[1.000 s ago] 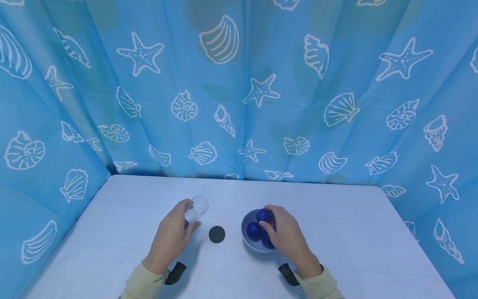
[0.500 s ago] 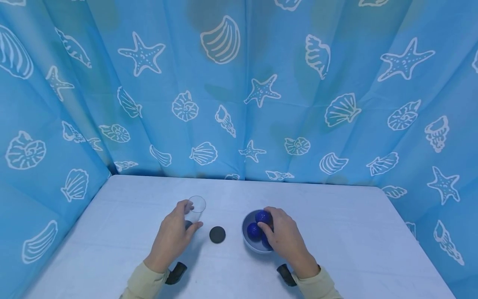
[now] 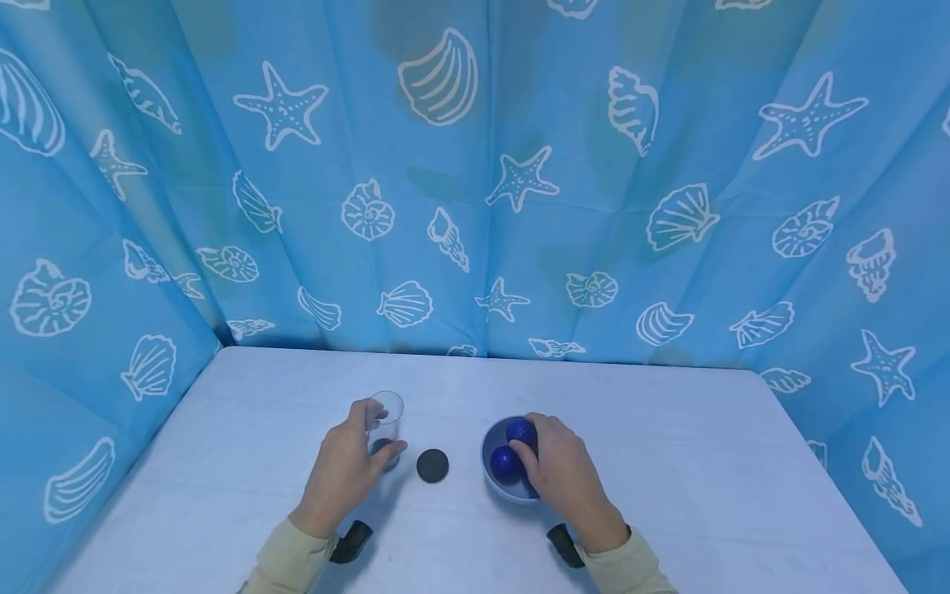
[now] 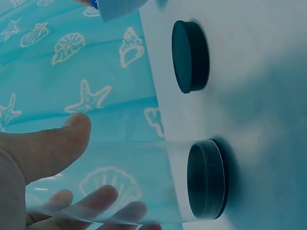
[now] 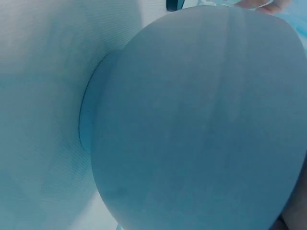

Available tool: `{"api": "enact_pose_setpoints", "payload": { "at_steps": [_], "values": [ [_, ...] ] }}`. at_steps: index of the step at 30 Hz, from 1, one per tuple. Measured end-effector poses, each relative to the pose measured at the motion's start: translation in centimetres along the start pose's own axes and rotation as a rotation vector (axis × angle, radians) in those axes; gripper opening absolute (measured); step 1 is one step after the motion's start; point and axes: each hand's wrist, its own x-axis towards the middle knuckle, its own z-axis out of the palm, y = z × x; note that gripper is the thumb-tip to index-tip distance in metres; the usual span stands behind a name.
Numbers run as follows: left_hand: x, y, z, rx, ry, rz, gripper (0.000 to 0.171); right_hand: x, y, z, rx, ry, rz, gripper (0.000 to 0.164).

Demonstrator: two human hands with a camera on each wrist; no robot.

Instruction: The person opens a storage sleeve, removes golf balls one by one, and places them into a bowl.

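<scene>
My left hand [image 3: 339,470] grips a clear cylinder [image 3: 387,412] with a black base, its thumb and fingers around the wall. In the left wrist view the clear cylinder's black base [image 4: 207,179] stands on or just over the white cloth. A loose black round lid [image 3: 433,466] lies to its right. My right hand [image 3: 567,470] reaches into a grey-blue bowl [image 3: 512,497], thumb and fingertips on a blue ball [image 3: 521,430]. Another blue ball [image 3: 505,463] lies beside it; more blue shows partly under the hand. In the right wrist view the bowl's side [image 5: 192,124] hides the fingers.
A white cloth [image 3: 712,462] covers the table. Behind it and at both sides hangs a blue curtain [image 3: 445,165] with white shell and starfish prints. Black straps [image 3: 351,542] sit at both wrists, below the sleeves.
The clear cylinder has turned from tilted right to nearly upright, its rim shifting left. My right hand and the blue ball have shifted slightly left; the reddish patch beneath that hand is now hidden.
</scene>
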Motion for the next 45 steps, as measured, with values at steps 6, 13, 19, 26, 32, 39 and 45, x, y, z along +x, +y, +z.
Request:
{"api": "enact_pose_setpoints", "payload": {
  "at_steps": [6, 13, 19, 26, 32, 39, 45],
  "values": [
    [0.06, -0.13, 0.1, -0.008, -0.013, -0.022, 0.057, 0.04, -0.24, 0.01, -0.011, -0.015, -0.001, 0.045],
    [0.12, -0.1, 0.12, -0.01, -0.033, -0.046, 0.056, 0.11, -0.32, 0.41, -0.048, -0.031, 0.0, 0.046],
    [0.2, -0.01, 0.14, -0.016, -0.047, -0.067, 0.056, 0.18, -0.31, 0.64, -0.055, -0.022, -0.017, 0.044],
    [0.26, -0.01, 0.12, -0.027, -0.052, -0.085, 0.057, 0.13, -0.54, 0.51, -0.07, -0.05, 0.005, 0.043],
    [0.42, -0.2, 0.2, -0.036, -0.06, -0.098, 0.058, 0.0, -0.56, 0.52, -0.082, -0.049, 0.01, 0.04],
    [0.5, -0.4, 0.32, -0.043, -0.059, -0.092, 0.059, -0.06, -0.46, 0.53, -0.067, -0.045, 0.028, 0.042],
    [0.44, -0.5, 0.34, -0.055, -0.062, -0.104, 0.063, -0.19, -0.33, 0.34, -0.035, -0.005, 0.007, 0.039]
  ]
}}
